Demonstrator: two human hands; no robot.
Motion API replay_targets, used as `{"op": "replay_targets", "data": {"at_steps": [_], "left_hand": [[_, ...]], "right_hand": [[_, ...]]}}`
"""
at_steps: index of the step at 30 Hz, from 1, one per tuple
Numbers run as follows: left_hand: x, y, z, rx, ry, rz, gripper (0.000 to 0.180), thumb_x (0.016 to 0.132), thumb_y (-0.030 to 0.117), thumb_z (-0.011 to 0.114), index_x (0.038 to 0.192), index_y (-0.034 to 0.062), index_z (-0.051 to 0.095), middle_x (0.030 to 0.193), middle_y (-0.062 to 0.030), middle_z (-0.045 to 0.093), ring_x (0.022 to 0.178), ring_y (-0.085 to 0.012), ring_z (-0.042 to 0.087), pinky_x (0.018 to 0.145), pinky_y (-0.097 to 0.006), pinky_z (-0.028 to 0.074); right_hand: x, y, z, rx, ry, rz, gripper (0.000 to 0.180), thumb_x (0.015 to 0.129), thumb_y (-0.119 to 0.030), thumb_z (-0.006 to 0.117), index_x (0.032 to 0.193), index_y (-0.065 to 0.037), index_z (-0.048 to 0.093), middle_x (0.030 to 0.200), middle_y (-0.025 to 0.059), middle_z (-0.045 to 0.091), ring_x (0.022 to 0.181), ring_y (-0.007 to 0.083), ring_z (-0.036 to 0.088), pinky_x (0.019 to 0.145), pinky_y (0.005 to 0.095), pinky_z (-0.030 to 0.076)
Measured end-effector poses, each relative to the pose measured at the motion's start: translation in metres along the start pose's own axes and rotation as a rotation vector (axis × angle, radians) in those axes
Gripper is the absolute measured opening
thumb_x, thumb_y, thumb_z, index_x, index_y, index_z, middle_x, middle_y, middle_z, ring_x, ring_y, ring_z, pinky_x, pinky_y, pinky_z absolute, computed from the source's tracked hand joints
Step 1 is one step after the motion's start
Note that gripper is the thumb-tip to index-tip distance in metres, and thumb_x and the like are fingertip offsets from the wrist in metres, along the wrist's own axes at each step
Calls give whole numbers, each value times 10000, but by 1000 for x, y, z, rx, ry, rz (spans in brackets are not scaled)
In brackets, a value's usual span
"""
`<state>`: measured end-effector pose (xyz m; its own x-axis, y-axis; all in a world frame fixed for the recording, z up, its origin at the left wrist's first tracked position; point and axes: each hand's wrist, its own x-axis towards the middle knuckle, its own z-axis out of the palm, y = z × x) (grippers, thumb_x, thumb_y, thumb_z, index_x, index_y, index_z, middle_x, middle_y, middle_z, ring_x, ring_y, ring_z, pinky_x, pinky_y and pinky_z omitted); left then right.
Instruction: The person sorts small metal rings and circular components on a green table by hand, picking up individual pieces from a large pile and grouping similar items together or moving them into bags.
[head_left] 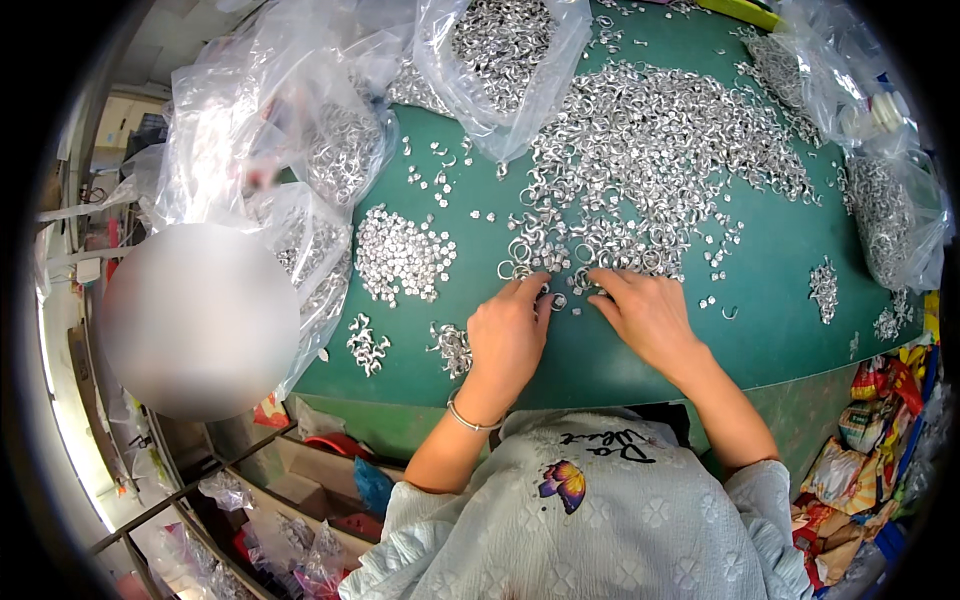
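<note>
On the green tabletop, a broad heap of small silver metal pieces (640, 150), many of them ring-shaped, spreads toward me. My left hand (503, 338) is at its near edge, thumb and index finger close together by a few pieces; what is between the fingertips is too small to make out. My right hand (648, 315) rests across from it, thumb and index apart, fingertips touching the rings at the pile's edge. A pile of small whitish-silver pieces (400, 255) lies left of my left hand. Small clusters of curved pieces (367, 345) and rings (452, 349) sit nearer me.
Clear plastic bags of metal pieces stand at the back (503, 60), the left (340, 150) and the right (885, 215). A small cluster (824, 290) lies at right. Below the table are a partitioned box (300, 475) at left and colourful packages (850, 460) at right.
</note>
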<state>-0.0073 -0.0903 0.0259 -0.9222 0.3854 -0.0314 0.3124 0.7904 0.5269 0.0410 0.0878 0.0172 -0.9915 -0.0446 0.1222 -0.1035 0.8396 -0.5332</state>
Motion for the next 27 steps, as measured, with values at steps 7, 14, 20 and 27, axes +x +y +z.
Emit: {"op": "replay_targets", "data": {"at_steps": [7, 14, 20, 27], "left_hand": [[-3, -7, -2, 10, 8, -2, 221, 786, 169, 679, 997, 110, 651, 822, -83, 662, 622, -276, 625, 555, -368, 483], [6, -6, 7, 38, 29, 64, 191, 795, 161, 672, 959, 69, 639, 767, -103, 648, 581, -272, 611, 515, -365, 462], [12, -4, 3, -774, 42, -250, 100, 848, 119, 588, 883, 26, 600, 640, -66, 568, 473, -168, 501, 439, -278, 399], [-2, -8, 3, -2043, -412, -616, 196, 888, 205, 466, 793, 41, 515, 779, -105, 538, 596, -165, 485, 441, -244, 368]], "right_hand": [[-12, 9, -22, 79, 57, 153, 177, 787, -184, 677, 938, -97, 646, 751, 87, 664, 609, 287, 624, 522, 368, 483], [-16, 6, -8, -77, 46, 134, 159, 799, -176, 662, 929, -96, 618, 746, 89, 649, 584, 301, 613, 501, 389, 477], [-16, 8, -8, -126, 98, 126, 143, 814, -176, 641, 821, -55, 566, 690, 103, 619, 558, 316, 601, 486, 409, 466], [-22, 22, -2, -95, 55, 60, 105, 836, -130, 622, 882, -43, 584, 656, 93, 601, 498, 236, 584, 444, 360, 431]]}}
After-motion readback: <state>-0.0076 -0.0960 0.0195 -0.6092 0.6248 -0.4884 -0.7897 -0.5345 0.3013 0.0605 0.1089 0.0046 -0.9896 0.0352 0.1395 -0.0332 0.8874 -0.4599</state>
